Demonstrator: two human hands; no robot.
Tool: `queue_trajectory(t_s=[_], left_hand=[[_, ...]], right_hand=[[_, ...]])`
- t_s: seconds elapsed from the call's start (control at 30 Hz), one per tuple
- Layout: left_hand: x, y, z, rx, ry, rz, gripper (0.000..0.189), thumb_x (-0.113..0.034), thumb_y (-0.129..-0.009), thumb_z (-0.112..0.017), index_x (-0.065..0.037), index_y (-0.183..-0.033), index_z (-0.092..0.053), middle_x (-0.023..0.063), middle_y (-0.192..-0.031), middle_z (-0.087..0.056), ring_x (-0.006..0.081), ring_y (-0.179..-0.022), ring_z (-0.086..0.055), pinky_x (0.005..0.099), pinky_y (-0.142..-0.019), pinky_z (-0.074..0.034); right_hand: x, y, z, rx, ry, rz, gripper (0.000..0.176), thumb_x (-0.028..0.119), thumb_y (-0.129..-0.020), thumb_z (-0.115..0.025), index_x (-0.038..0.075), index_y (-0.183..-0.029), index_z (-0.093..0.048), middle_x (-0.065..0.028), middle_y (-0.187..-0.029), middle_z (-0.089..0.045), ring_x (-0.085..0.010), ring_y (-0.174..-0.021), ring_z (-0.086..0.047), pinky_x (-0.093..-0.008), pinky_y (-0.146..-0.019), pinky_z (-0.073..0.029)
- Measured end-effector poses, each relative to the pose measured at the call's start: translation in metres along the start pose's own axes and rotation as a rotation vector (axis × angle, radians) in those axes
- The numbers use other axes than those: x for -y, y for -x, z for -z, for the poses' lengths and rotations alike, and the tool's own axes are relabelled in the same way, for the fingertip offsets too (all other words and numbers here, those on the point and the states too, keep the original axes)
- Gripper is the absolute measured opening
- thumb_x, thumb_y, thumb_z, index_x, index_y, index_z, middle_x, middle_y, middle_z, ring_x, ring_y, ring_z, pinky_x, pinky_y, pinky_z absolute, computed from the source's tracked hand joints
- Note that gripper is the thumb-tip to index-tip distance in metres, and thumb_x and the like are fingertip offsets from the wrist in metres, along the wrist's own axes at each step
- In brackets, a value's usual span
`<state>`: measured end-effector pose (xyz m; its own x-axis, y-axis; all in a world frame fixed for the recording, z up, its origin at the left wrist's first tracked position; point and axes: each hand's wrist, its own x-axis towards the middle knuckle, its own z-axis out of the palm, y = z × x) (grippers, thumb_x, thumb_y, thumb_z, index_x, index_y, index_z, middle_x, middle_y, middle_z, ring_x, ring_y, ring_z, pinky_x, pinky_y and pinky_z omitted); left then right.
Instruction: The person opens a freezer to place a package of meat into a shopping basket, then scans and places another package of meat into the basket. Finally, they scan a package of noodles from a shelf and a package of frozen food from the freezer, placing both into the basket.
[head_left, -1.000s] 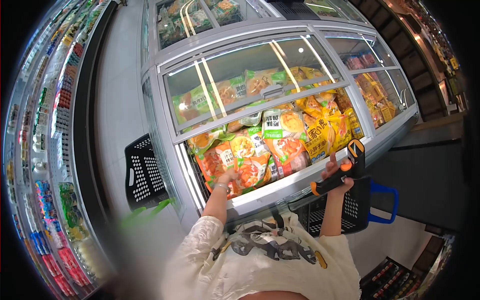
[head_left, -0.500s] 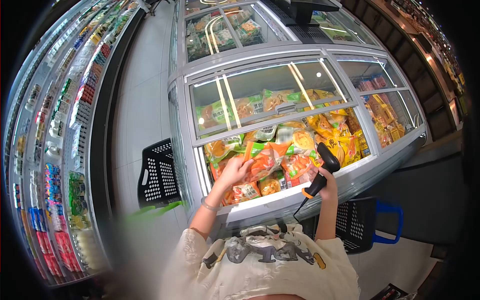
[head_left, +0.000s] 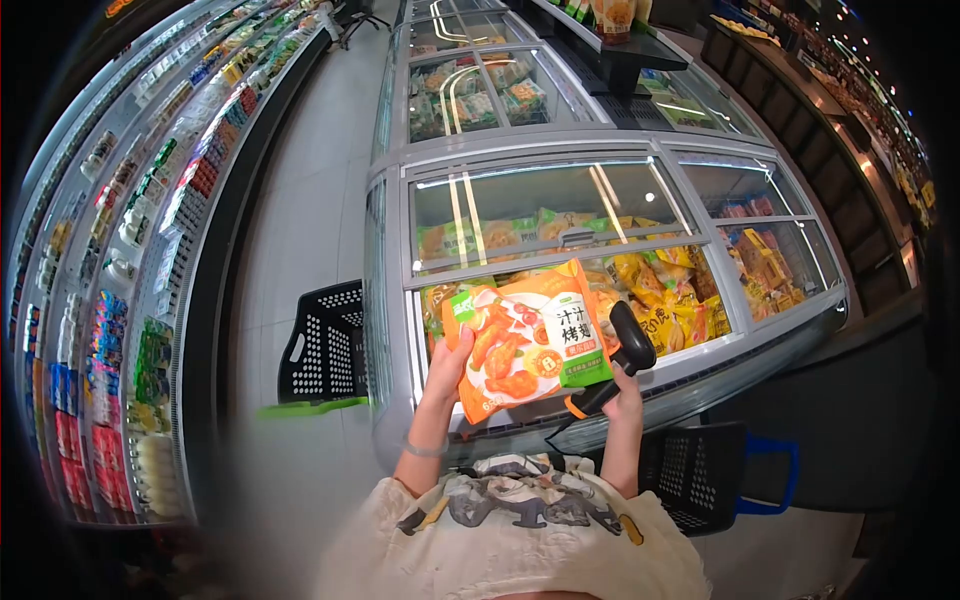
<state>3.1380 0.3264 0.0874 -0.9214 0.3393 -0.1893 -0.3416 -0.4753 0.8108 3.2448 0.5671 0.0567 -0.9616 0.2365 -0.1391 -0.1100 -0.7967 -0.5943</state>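
Observation:
An orange bag of frozen chicken wings is held up over the front rim of the chest freezer, its printed front facing me. My left hand grips the bag's left side, thumb on the front. In my right hand is a black barcode scanner with an orange ring, its head beside the bag's right edge and its cable hanging below. Behind the bag, yellow food bags lie in the freezer under a partly slid-back glass lid.
A black shopping basket with a green handle stands on the floor at the left. Another black basket with a blue handle is at my right. Stocked refrigerated shelves line the far side of the aisle.
My left hand has lifted the bag of chicken wings out of the freezer and turned its front toward me. The scanner has moved left and down, close to the bag. My view has shifted slightly.

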Motion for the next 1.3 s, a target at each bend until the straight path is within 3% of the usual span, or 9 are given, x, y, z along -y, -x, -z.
queue_trajectory(t_s=[0.07, 0.27, 0.4, 0.57, 0.6, 0.7, 0.83, 0.97, 1.3], left_hand=[[0.001, 0.008, 0.002, -0.033, -0.025, 0.011, 0.030, -0.020, -0.085, -0.048, 0.001, -0.106, -0.047, 0.0085, -0.099, -0.055, 0.0130, -0.084, -0.055, 0.0258, -0.072, -0.046], [-0.015, 0.045, 0.003, -0.023, -0.020, 0.008, 0.035, -0.022, -0.083, -0.052, 0.001, -0.108, -0.045, 0.0081, -0.101, -0.054, 0.0131, -0.085, -0.054, 0.0255, -0.073, -0.045], [-0.032, 0.079, 0.033, 0.256, 0.129, 0.090, 0.057, -0.010, -0.070, -0.064, 0.000, -0.118, -0.035, 0.0100, -0.113, -0.047, 0.0191, -0.100, -0.049, 0.0304, -0.082, -0.042], [-0.065, 0.109, 0.113, 0.364, 0.115, 0.245, 0.067, 0.000, -0.063, -0.066, -0.001, -0.121, -0.032, 0.0104, -0.116, -0.045, 0.0204, -0.106, -0.046, 0.0321, -0.088, -0.039], [-0.074, 0.115, 0.131, 0.375, 0.101, 0.263, 0.067, 0.002, -0.062, -0.066, -0.001, -0.120, -0.032, 0.0105, -0.116, -0.045, 0.0203, -0.106, -0.046, 0.0321, -0.088, -0.039], [-0.101, 0.130, 0.191, 0.384, 0.052, 0.277, 0.067, 0.002, -0.062, -0.066, -0.001, -0.120, -0.032, 0.0098, -0.116, -0.045, 0.0196, -0.106, -0.045, 0.0322, -0.088, -0.039], [-0.142, 0.161, 0.254, 0.354, 0.096, 0.258, 0.066, 0.000, -0.064, -0.065, -0.001, -0.121, -0.032, 0.0093, -0.117, -0.044, 0.0193, -0.106, -0.044, 0.0322, -0.088, -0.039], [-0.169, 0.194, 0.303, 0.278, 0.098, 0.232, 0.064, 0.000, -0.067, -0.063, -0.001, -0.121, -0.030, 0.0094, -0.117, -0.043, 0.0201, -0.106, -0.044, 0.0328, -0.089, -0.038], [-0.186, 0.187, 0.312, 0.387, 0.045, 0.139, 0.062, -0.004, -0.070, -0.061, 0.001, -0.122, -0.028, 0.0109, -0.117, -0.043, 0.0193, -0.105, -0.045, 0.0320, -0.087, -0.039]], right_hand=[[0.001, 0.010, -0.008, -0.048, 0.072, -0.002, 0.059, -0.002, -0.066, -0.059, 0.004, -0.119, -0.035, -0.0106, -0.114, -0.045, -0.0232, -0.104, -0.046, -0.0379, -0.086, -0.040], [-0.019, 0.033, -0.023, 0.016, 0.058, 0.174, 0.056, -0.003, -0.062, -0.055, 0.006, -0.115, -0.038, -0.0080, -0.109, -0.045, -0.0222, -0.105, -0.045, -0.0375, -0.089, -0.038], [-0.043, 0.048, -0.044, 0.072, 0.089, 0.225, 0.058, -0.002, -0.059, -0.055, 0.006, -0.114, -0.038, -0.0065, -0.108, -0.045, -0.0233, -0.106, -0.043, -0.0380, -0.091, -0.035], [-0.114, 0.082, -0.081, -0.019, 0.210, 0.310, 0.059, -0.003, -0.058, -0.050, 0.003, -0.115, -0.036, -0.0145, -0.115, -0.043, -0.0274, -0.110, -0.042, -0.0412, -0.093, -0.034], [-0.134, 0.092, -0.096, -0.057, 0.172, 0.285, 0.058, -0.004, -0.057, -0.050, 0.003, -0.114, -0.038, -0.0128, -0.112, -0.044, -0.0249, -0.106, -0.044, -0.0379, -0.090, -0.036], [-0.194, 0.116, -0.140, -0.159, 0.148, 0.297, 0.055, -0.007, -0.055, -0.050, 0.001, -0.109, -0.043, -0.0093, -0.103, -0.048, -0.0197, -0.096, -0.050, -0.0297, -0.083, -0.042], [-0.257, 0.142, -0.206, -0.130, 0.105, 0.291, 0.062, -0.006, -0.053, -0.052, 0.002, -0.113, -0.038, -0.0118, -0.102, -0.049, -0.0234, -0.096, -0.051, -0.0366, -0.086, -0.040], [-0.293, 0.160, -0.242, -0.132, 0.115, 0.121, 0.061, -0.006, -0.056, -0.053, 0.001, -0.115, -0.038, -0.0115, -0.104, -0.049, -0.0221, -0.099, -0.049, -0.0357, -0.088, -0.038], [-0.308, 0.161, -0.242, -0.095, 0.172, 0.223, 0.055, -0.011, -0.062, -0.051, 0.001, -0.115, -0.040, -0.0093, -0.108, -0.047, -0.0190, -0.101, -0.048, -0.0320, -0.087, -0.037]])
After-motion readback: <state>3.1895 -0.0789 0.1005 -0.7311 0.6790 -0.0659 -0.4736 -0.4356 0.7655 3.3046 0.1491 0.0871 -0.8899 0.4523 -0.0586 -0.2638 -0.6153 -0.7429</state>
